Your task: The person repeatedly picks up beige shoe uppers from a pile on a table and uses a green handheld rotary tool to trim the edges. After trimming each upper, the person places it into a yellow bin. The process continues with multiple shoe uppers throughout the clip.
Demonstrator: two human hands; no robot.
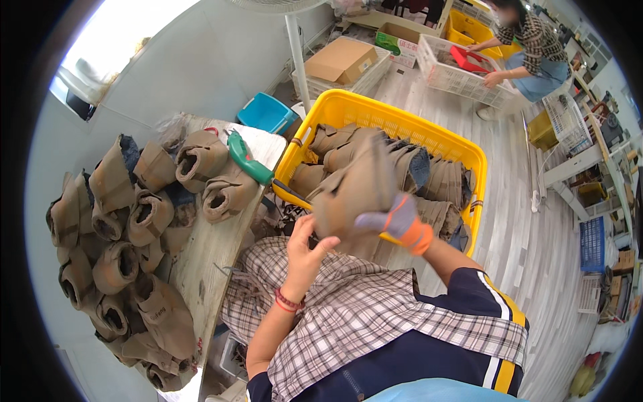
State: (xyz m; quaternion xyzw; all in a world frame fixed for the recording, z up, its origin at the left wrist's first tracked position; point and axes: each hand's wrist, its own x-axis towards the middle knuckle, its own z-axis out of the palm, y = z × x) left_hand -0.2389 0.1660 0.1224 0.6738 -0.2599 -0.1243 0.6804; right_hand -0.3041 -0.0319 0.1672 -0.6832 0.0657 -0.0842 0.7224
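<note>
A brown shoe upper (355, 191), smeared by motion, is tilted above the near side of a yellow plastic basket (375, 106). My right hand (404, 226), in a grey and orange glove, grips its right side. Close by its lower left edge is my bare left hand (305, 253), with the thumb spread from the fingers; whether the fingertips touch the upper is unclear. Rows of similar uppers (442, 181), some with blue lining, fill the basket. At my left, several more brown uppers (167, 315) are heaped on a worktable (204, 271).
A green handheld tool (248, 159) lies on the table's far corner, beside a blue bin (268, 114). A fan stand (296, 60) rises behind the basket. Farther off, a person (532, 50) handles a white crate (455, 84). Shelving (606, 154) lines the right.
</note>
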